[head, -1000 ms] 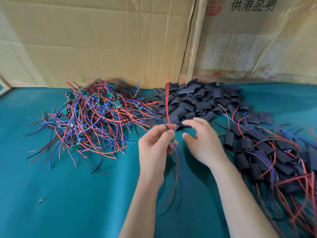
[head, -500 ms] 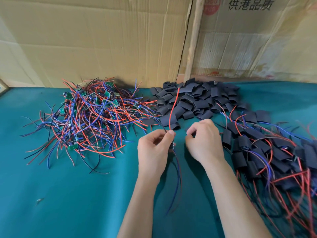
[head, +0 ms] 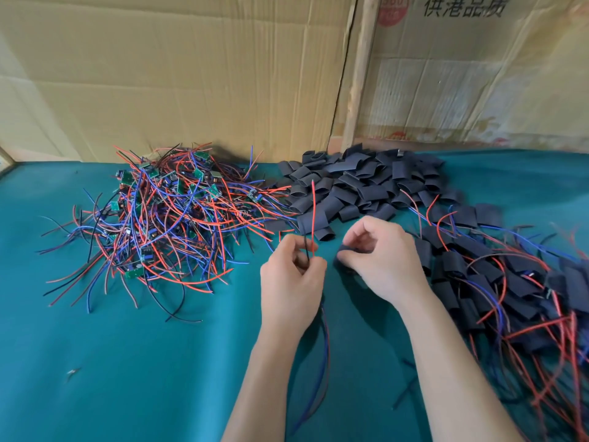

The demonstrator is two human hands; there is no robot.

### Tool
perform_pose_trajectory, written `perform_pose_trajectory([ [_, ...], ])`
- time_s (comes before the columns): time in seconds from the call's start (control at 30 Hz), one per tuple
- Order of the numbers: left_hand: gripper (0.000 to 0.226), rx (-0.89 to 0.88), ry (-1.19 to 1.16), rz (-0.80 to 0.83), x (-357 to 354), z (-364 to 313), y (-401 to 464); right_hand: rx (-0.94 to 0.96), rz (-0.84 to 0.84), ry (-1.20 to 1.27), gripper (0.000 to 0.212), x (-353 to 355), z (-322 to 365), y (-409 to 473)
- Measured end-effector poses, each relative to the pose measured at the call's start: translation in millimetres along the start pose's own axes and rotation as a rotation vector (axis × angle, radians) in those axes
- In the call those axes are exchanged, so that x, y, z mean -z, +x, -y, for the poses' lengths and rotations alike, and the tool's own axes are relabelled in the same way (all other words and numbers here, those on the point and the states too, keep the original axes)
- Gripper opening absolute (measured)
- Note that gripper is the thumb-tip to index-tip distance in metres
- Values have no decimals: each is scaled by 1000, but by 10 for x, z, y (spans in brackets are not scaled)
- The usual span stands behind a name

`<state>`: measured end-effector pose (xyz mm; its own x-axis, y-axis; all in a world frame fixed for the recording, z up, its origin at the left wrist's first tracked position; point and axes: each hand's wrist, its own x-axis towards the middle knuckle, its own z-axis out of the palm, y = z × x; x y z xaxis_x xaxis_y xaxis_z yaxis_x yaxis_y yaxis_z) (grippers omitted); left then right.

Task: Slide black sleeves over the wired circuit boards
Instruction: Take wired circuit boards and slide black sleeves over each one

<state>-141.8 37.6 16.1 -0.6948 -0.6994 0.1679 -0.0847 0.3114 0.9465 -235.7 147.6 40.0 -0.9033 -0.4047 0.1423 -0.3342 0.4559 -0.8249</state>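
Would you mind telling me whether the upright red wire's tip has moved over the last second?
Yes: the red wire's tip has dropped from the far edge of the pile of black sleeves to its middle.

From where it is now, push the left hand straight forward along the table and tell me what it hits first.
Probably the loose black sleeves lying just beyond the left hand, at the near edge of the sleeve pile; depth is uncertain.
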Motion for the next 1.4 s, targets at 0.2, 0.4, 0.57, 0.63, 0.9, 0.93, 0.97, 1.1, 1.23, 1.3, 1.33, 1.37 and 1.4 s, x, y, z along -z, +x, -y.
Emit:
perform_pose_trajectory([
  [0.2, 26, -48, 52, -19, -7, 26, -1, 86, 245, -17, 16, -83, 70, -52],
  [0.4, 24, -167, 117, -51, 3, 31, -1, -27, 110, 251, 23, -90, 112, -33],
  [0.57, 16, -141, 65, -86, 27, 13, 18, -99, 160, 532, 19, -106, 138, -59],
  [0.63, 18, -123, 35, -100, 42, 6, 20, -125, 260, 635, 15, -93, 145, -68],
  [0.9, 15, -150, -35, -58, 43, 26, 22, -234, 402, 797, 5, -63, 132, -72],
  [0.93, 15, -159, -39, -50, 45, 24, 21, -237, 418, 797, 4, -51, 126, -73],
  [0.97, 14, -167, -47, -41, 44, 23, 21, -233, 429, 790, 5, -38, 118, -74],
  [1.1, 13, -182, -72, -5, 38, 33, 13, -225, 457, 784, 23, 17, 92, -74],
  [1.23, 13, -171, -89, 30, 17, 28, 14, -244, 495, 796, 24, 62, 66, -67],
  [1.3, 17, -162, -79, 33, 17, 35, 11, -230, 471, 772, 16, 67, 65, -69],
  [1.33, 18, -151, -78, 31, 17, 37, 6, -225, 427, 751, 15, 71, 65, -65],
  [1.37, 20, -136, -78, 21, 19, 38, 2, -229, 367, 735, 16, 80, 62, -56],
  [1.4, 20, -121, -78, 7, 20, 39, -2, -239, 301, 733, 18, 95, 53, -43],
])
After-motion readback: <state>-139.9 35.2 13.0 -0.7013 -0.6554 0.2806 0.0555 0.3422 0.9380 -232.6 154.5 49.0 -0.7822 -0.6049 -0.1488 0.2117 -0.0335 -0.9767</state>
